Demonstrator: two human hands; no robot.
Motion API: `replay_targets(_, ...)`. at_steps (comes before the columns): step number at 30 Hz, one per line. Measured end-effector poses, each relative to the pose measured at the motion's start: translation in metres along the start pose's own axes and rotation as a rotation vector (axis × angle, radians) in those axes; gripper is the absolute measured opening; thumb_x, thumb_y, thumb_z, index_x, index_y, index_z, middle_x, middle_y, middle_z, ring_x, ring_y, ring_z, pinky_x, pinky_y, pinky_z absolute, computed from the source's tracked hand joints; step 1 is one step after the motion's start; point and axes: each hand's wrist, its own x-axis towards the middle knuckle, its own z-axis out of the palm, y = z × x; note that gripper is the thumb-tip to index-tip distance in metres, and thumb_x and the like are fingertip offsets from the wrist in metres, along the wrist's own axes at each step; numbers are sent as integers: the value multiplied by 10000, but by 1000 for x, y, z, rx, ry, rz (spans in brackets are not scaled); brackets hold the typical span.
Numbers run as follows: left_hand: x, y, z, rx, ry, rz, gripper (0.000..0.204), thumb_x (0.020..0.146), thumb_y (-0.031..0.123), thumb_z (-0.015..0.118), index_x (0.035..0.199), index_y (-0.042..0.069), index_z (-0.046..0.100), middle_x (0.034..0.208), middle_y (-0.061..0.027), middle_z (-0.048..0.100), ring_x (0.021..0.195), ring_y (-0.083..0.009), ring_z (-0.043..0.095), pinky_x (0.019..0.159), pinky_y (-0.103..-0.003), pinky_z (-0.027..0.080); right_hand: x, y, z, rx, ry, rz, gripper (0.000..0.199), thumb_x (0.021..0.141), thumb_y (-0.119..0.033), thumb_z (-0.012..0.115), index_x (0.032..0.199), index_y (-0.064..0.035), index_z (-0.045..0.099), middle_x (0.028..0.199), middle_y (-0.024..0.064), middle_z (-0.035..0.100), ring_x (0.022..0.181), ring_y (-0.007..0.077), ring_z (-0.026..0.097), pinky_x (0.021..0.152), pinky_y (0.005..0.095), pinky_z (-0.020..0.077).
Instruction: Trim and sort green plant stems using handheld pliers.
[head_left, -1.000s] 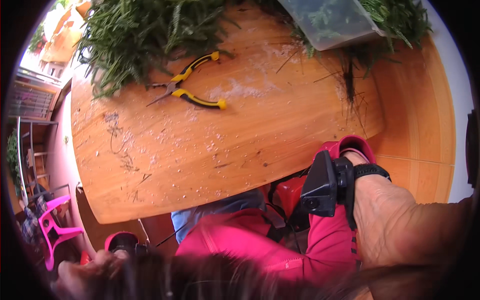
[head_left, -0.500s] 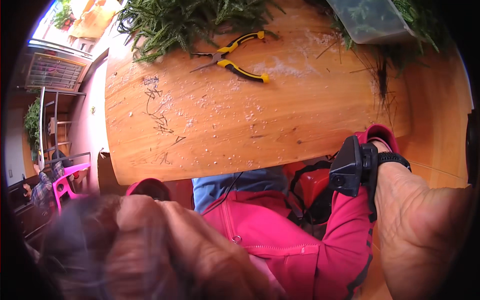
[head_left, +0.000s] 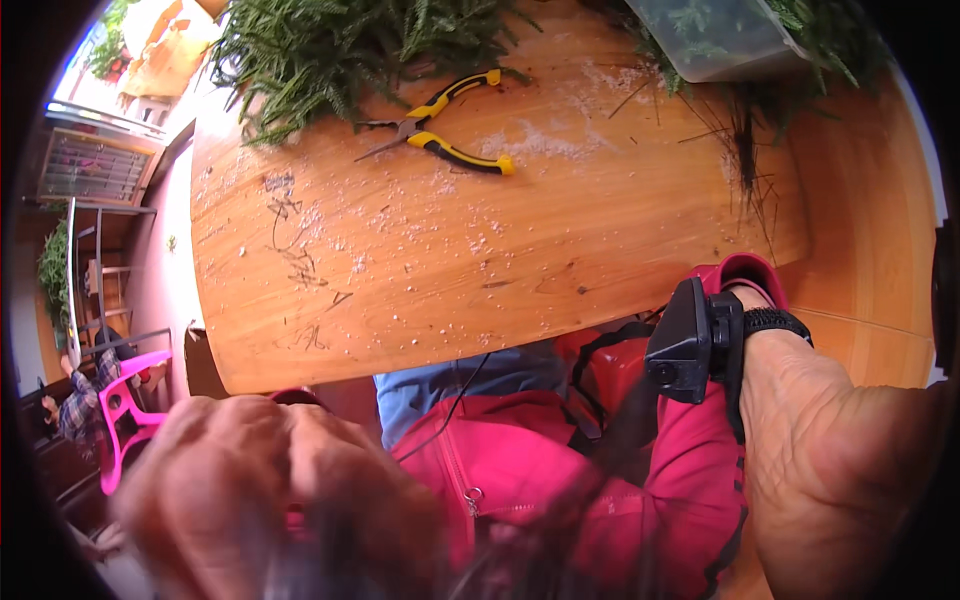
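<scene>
At the lower left, close up and blurred, my left hand [head_left: 260,490] is raised with its fingers curled in; what they hold, if anything, cannot be made out. Dark smeared streaks cross the picture to its right, over my pink jacket [head_left: 600,450]. My right hand [head_left: 850,440] is lifted at the right edge, palm and wrist showing, its fingers hidden beyond the rim. A black device [head_left: 690,340] is strapped to that wrist. Neither hand touches the yellow-and-black long-nosed pliers [head_left: 430,125], which lie spread on the wooden table [head_left: 420,270].
Green artificial fir branches [head_left: 340,60] are heaped at the table's far left. A translucent plastic bin [head_left: 720,40] stands at the far right, near a bundle of dark thin wires [head_left: 743,150]. White crumbs dot the tabletop. Beyond, at left, are a pink chair [head_left: 120,420] and another person [head_left: 80,405].
My left hand has shifted in view, its knuckles now showing more clearly, and dark streaks have appeared beside it. The table and pliers sit slightly further left. My right hand stays raised.
</scene>
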Motion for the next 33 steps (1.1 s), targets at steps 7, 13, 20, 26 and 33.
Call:
replay_targets(7,-10,-10,9,-4,11,24,586,864,349,577,1280,-53,479,1284,-230,470,1145,-319,508,978,-466,429,8,-1,5,-33,-48,-42,458,937,-345,559,1225,6,496,1200,169,570,1027,329,579,864,426,498)
replay_targets(13,-35,-19,-9,-6,10,21,570,864,333,575,1273,-52,484,1281,-228,473,1144,-318,509,976,-464,431,6,-6,22,-57,-85,-52,446,936,-339,560,1214,6,505,1200,168,571,1030,330,579,865,430,496)
replay_targets(20,-114,7,-102,5,-20,15,551,863,315,573,1266,-52,490,1276,-225,477,1143,-317,511,974,-462,433,17,4,16,-85,-100,-52,432,935,-331,561,1202,6,517,1201,166,573,1034,331,579,868,434,495)
replay_targets(26,-94,6,-40,-1,-31,-28,535,863,300,571,1260,-51,496,1272,-222,481,1142,-315,513,972,-460,435,14,1,14,-100,-143,-22,420,935,-325,562,1191,6,526,1202,165,574,1037,332,579,869,437,494)
replay_targets(33,-129,2,-63,-14,-20,-87,517,863,282,568,1253,-51,502,1268,-219,485,1142,-314,514,970,-458,437,17,2,6,-110,-219,11,406,934,-318,564,1178,6,537,1202,163,576,1041,333,578,872,441,493)
